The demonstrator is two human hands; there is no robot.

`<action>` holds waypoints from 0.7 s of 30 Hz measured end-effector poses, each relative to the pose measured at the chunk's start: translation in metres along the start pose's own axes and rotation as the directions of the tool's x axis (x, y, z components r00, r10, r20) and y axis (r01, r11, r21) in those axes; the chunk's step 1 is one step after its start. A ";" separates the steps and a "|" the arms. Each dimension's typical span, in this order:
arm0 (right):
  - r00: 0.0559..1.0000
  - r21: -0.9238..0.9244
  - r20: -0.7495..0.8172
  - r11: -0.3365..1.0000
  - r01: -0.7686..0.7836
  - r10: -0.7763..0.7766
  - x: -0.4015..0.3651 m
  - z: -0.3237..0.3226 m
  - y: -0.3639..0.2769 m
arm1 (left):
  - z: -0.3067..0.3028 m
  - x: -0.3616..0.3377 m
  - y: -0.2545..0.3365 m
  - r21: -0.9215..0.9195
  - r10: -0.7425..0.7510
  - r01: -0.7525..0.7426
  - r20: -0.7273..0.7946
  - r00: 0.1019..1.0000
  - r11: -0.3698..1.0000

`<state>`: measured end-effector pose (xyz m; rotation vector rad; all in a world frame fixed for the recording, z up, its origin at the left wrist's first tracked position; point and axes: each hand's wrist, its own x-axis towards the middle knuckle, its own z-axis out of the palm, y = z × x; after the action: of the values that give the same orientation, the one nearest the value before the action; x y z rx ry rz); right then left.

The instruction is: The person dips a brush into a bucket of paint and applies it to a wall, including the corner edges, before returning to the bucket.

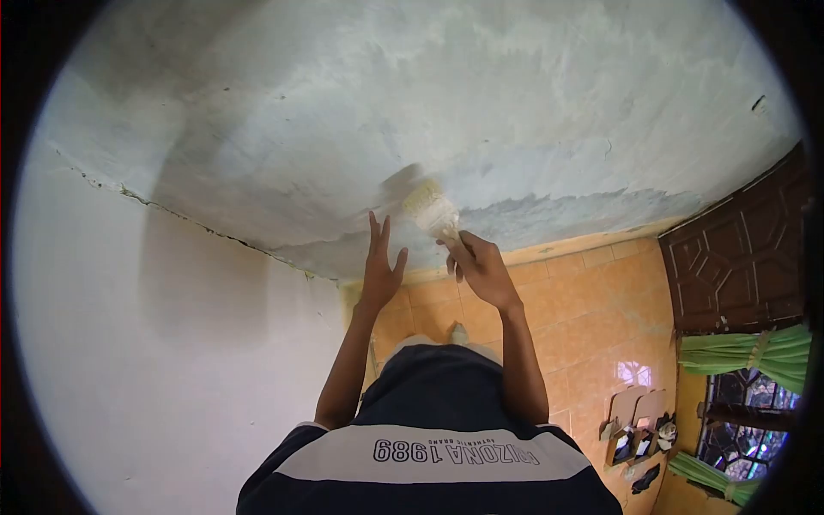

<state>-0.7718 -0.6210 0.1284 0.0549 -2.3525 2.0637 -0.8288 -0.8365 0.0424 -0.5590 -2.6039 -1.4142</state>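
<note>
A wide paintbrush (435, 213) with pale, paint-covered bristles is gripped by the handle in my right hand (481, 268). Its bristles overlap the grey-white wall (532, 112) in front of me, and a shadow falls just beside them. Left of the brush, my left hand (383, 268) is raised with fingers stretched apart, holding nothing. The wall looks patchy, with a darker, damp-looking band along its lower part near both hands.
A cracked corner seam (206, 228) joins a white wall (86, 343) on the left. Below lies an orange tiled floor (584, 318). At right are a dark carved wooden door (730, 249), green curtains (747, 356) by a barred window, and a cardboard box (631, 438) with items.
</note>
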 end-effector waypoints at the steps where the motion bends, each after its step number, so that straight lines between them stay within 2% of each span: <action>1: 0.999 0.076 0.001 0.996 0.036 -0.036 0.003 0.003 -0.010 | -0.009 0.005 0.001 -0.005 0.010 -0.010 -0.013 1.000 1.000; 2: 0.999 0.065 0.006 0.997 0.046 -0.047 0.005 0.004 -0.020 | -0.018 0.008 0.002 0.036 0.065 -0.063 -0.037 0.997 0.997; 3: 0.998 0.097 -0.053 0.995 0.039 -0.034 0.005 0.006 -0.035 | -0.027 0.011 0.007 0.076 0.115 -0.111 -0.061 0.991 0.991; 5: 0.996 0.116 -0.091 0.993 0.028 -0.018 0.009 0.022 -0.068 | -0.054 0.019 0.016 0.050 0.117 -0.112 -0.110 0.987 0.992; 8: 0.971 0.145 -0.218 0.981 0.131 -0.097 0.021 0.043 -0.107 | -0.082 0.029 0.024 0.043 0.154 -0.148 -0.168 0.974 0.988; 10: 0.972 0.126 -0.215 0.984 0.129 -0.100 0.034 0.051 -0.113 | -0.092 0.035 0.024 0.044 0.177 -0.172 -0.200 0.963 0.984; 13: 0.968 0.094 -0.237 0.990 0.108 -0.083 0.052 0.070 -0.086 | -0.100 0.035 0.013 0.074 0.202 -0.190 -0.213 0.956 0.979; 16: 0.927 -0.103 -0.360 0.992 0.076 -0.108 0.060 0.086 -0.030 | -0.103 0.038 -0.003 0.133 0.236 -0.217 -0.149 0.960 0.967; 17: 0.923 -0.110 -0.368 0.991 0.074 -0.110 0.054 0.090 -0.016 | -0.105 0.037 -0.008 0.191 0.241 -0.217 -0.113 0.964 0.957; 19: 0.929 0.005 -0.351 0.992 -0.124 0.118 0.040 0.099 0.005 | -0.105 0.034 -0.014 0.245 0.245 -0.221 -0.072 0.967 0.944; 20: 0.926 0.008 -0.358 0.992 -0.126 0.121 0.033 0.102 0.012 | -0.106 0.033 -0.017 0.343 0.196 -0.174 -0.028 0.980 0.923; 21: 0.914 0.067 -0.336 0.974 -0.219 0.228 0.026 0.105 0.014 | -0.107 0.032 -0.018 0.440 0.141 -0.132 0.012 0.990 0.888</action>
<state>-0.7963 -0.7238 0.1017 -0.5539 -2.1994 1.9944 -0.8718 -0.9260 0.0964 -0.6373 -2.6778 -0.7422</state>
